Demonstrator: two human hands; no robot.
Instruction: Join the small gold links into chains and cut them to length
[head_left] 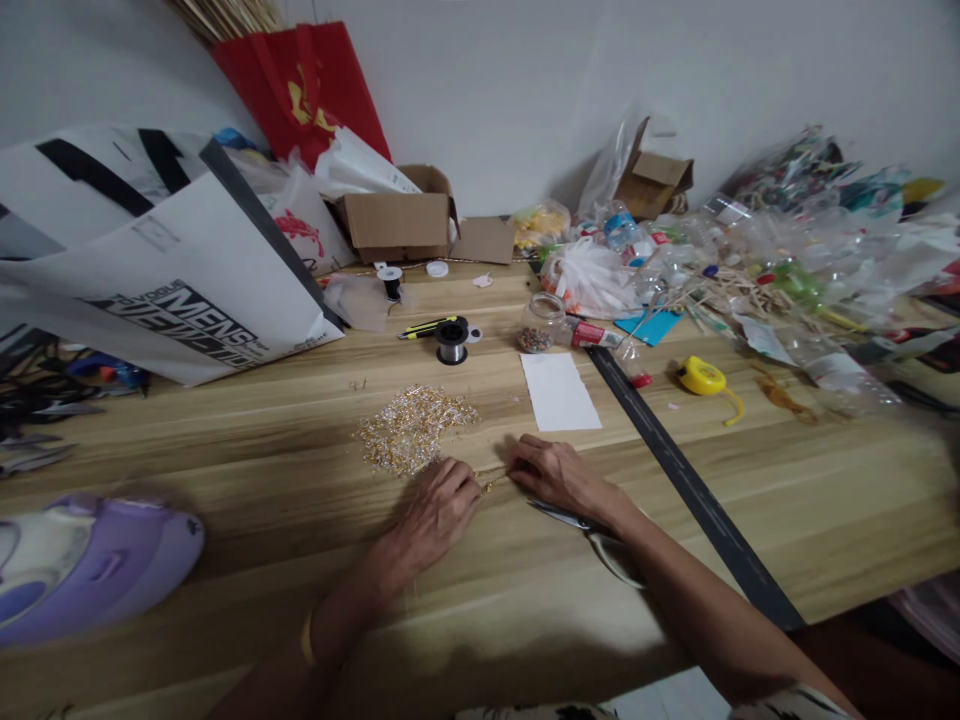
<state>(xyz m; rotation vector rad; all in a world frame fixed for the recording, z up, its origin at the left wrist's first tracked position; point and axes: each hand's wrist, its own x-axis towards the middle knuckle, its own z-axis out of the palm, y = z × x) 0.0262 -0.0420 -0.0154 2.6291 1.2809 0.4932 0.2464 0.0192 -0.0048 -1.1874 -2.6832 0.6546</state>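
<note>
Currently, the left hand (pixel 446 495) and right hand (pixel 551 468) pinch a thin gold string (pixel 488 487) stretched between them, near the bead pile (pixel 412 425) on the table (pixel 300 450); scissors (pixel 556 514) lie partly under the right forearm (pixel 667 570).

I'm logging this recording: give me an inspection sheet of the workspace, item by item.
Surface: wood-grain tabletop, crossed by a dark strip on the right.
Job's things: thin gold-coloured strand between the hands; loose pile of gold and clear beads just beyond the left hand; scissors partly under the right forearm.
Clutter: plastic bottles and bags heaped at far right; yellow tape measure; wire spool; white paper.
Hands: left and right hand both at the strand, fingers bent; exact grip hidden.
Cables: dark cord-like tangle at left edge; type unclear.
Surroundings: pale wall, red bag against it.
</note>
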